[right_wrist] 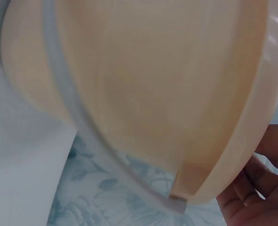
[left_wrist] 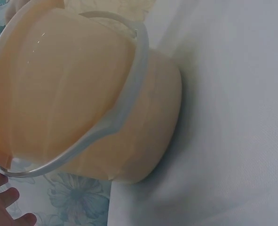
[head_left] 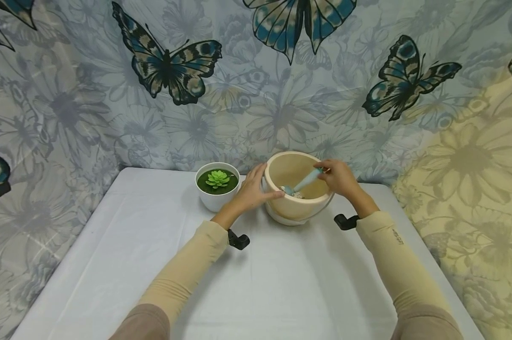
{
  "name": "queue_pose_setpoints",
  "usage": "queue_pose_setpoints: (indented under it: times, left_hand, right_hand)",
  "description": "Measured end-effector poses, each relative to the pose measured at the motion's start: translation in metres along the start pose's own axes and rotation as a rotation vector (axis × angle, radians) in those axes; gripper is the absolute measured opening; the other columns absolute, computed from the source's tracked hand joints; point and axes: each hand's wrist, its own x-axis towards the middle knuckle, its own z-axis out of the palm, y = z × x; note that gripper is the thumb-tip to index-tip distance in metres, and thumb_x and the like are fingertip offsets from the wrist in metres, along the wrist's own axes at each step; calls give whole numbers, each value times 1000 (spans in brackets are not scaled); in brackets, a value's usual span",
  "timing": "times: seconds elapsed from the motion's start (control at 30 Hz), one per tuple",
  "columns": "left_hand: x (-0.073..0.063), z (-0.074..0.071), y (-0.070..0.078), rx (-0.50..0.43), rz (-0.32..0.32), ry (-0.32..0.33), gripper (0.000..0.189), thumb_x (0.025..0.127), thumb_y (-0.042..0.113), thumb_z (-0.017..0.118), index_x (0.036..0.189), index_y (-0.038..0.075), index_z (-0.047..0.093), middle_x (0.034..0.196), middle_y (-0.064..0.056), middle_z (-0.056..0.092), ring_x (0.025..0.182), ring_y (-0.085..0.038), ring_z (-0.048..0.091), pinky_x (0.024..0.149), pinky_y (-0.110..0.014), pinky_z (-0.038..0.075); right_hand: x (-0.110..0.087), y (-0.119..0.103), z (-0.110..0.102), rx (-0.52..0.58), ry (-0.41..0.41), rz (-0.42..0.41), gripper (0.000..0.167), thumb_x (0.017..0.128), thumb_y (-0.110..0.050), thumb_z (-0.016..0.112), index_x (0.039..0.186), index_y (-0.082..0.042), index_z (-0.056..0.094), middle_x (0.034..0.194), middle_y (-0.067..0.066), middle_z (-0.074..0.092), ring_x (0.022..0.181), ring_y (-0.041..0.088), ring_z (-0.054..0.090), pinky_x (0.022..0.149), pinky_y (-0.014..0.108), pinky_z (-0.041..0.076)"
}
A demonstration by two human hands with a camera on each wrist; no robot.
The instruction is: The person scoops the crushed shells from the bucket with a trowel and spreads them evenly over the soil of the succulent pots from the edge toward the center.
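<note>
A cream bucket (head_left: 287, 208) stands on the table, its pale handle (left_wrist: 139, 61) hanging down across the front. My left hand (head_left: 252, 191) rests against the bucket's left side, fingers stretched along the outside and thumb laid across the front of the rim. Over the right of the opening, my right hand (head_left: 338, 177) pinches a light-blue shovel (head_left: 308, 179) by its handle. The shovel slants down to the left, its blade low inside the bucket among small whitish pieces (head_left: 298, 195). The bucket wall hides the shovel from both wrist views.
Just left of the bucket, near my left wrist, is a white pot (head_left: 213, 200) with a green succulent (head_left: 217, 179). A white cloth covers the table (head_left: 264, 288). A butterfly-printed curtain (head_left: 281, 118) hangs right behind the back edge and along both sides.
</note>
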Motion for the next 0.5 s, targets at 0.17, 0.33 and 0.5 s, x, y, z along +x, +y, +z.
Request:
queue_pose_setpoints:
  times: [0.17,0.33,0.5]
  left_hand:
    - [2,-1,-1,-27,8,-8,106,80,59,69,158,19,10,164,-7,12,152,-29,12,119,-59,19]
    - [2,0,-3,-73,-1,-23,107,80,57,70,159,21,8,165,-7,9,152,-31,11,118,-60,20]
    - [3,2,-2,-96,-12,-21,107,79,57,71,158,22,9,164,-6,9,151,-33,14,117,-62,22]
  right_hand:
    - [5,-8,2,130,32,92,32,92,-4,65,123,5,64,121,26,62,111,40,58,91,50,53]
    - [11,-17,10,332,117,233,35,93,-11,65,125,2,63,125,23,64,107,30,62,91,37,51]
    - [17,-26,21,525,140,388,42,94,-17,65,129,4,58,122,19,61,85,14,65,94,34,52]
